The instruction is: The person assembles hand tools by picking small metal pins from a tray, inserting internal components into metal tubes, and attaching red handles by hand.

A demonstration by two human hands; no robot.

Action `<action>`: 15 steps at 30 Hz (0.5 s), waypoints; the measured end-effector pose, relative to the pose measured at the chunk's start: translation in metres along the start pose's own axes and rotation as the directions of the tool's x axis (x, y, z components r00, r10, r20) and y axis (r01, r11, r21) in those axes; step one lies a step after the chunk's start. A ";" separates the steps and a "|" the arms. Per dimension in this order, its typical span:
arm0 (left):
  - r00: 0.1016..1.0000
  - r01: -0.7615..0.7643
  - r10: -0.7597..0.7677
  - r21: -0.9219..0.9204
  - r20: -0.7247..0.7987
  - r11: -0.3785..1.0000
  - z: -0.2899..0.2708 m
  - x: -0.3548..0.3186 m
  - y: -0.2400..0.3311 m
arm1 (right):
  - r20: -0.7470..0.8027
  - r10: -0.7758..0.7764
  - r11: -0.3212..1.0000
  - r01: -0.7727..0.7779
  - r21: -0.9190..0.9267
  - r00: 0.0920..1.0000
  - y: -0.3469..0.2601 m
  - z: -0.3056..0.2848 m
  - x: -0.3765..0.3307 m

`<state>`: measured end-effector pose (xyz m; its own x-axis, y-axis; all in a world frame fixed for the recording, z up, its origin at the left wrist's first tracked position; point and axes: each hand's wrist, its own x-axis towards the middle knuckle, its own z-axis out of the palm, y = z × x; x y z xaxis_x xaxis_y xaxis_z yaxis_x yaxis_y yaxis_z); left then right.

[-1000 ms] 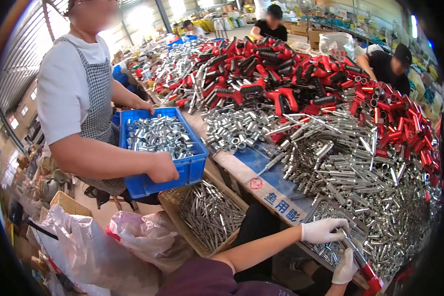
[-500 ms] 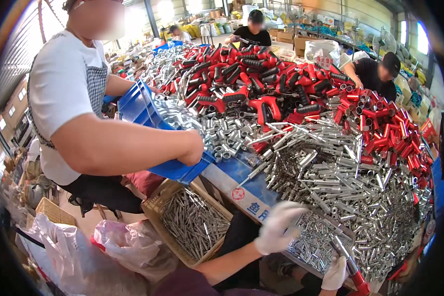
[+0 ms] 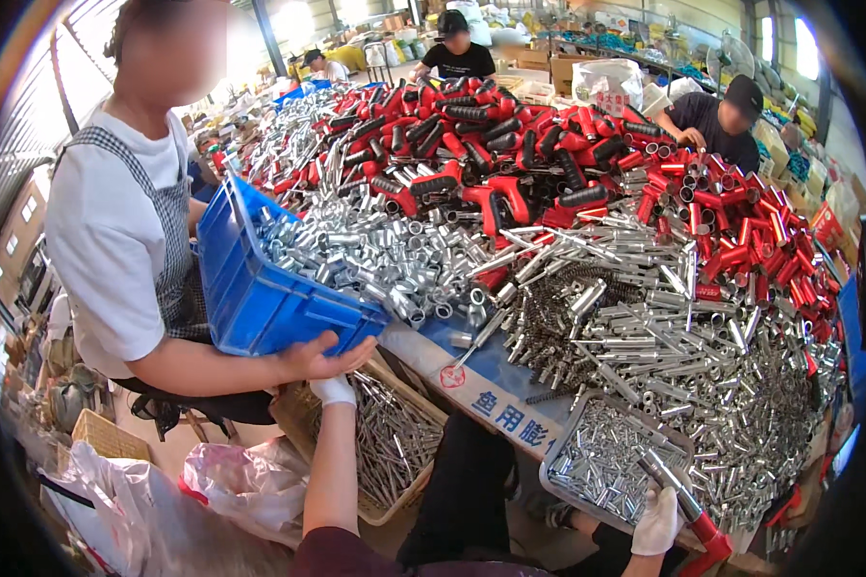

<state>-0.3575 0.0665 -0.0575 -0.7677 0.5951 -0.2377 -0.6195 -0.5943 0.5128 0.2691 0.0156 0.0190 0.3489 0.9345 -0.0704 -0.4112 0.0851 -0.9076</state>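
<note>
With 12 o'clock at the top of the view, the fingers of the gloved right hand (image 3: 656, 524) are wrapped round a tool (image 3: 687, 502). The tool has a bright silver tube, which points toward 11 o'clock, and a bent red grip at its 5 o'clock end. It is located at the lower right, beside the gray tray (image 3: 587, 504) of small silver parts. The right forearm enters from 6 o'clock. The gloved left hand (image 3: 334, 391) is extended toward 12 o'clock, its forearm nearly straight. Its fingers appear largely hidden behind a co-worker's hand (image 3: 323, 360); their opening cannot be determined.

Above that hand, the blue crate (image 3: 269, 317) is tilted, its mouth facing roughly 2 o'clock. Silver sleeves (image 3: 356, 245) extend from the mouth onto the bench (image 3: 510, 361). At 4 o'clock from the left hand, a tan crate (image 3: 292, 413) contains slender silver rods. Farther out, at 1 o'clock, red-and-black pistol-grip pieces (image 3: 496, 125) are heaped.
</note>
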 end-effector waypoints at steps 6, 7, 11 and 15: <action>0.529 0.695 -0.830 -0.652 0.176 0.304 -0.013 0.093 0.090 | 0.097 0.053 0.998 -0.057 0.037 0.994 0.002 0.008 0.002; 0.451 0.680 -0.879 -0.696 0.152 0.229 0.002 0.086 0.073 | 0.097 0.052 0.998 -0.054 0.014 0.994 0.002 0.005 0.003; 0.282 0.738 -0.959 -0.634 -0.020 0.230 0.175 -0.019 0.051 | 0.003 -0.003 1.000 0.003 -0.017 1.000 -0.003 -0.001 0.000; 0.277 0.665 -0.961 -0.719 -0.015 0.203 0.198 -0.028 0.061 | -0.069 0.126 0.990 -0.121 0.073 0.990 0.007 -0.007 0.011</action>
<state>-0.3416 0.1209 0.1434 0.3797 0.7278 -0.5711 -0.7543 -0.1138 -0.6466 0.2763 0.0240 0.0092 0.3515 0.9118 -0.2122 -0.5105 -0.0033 -0.8599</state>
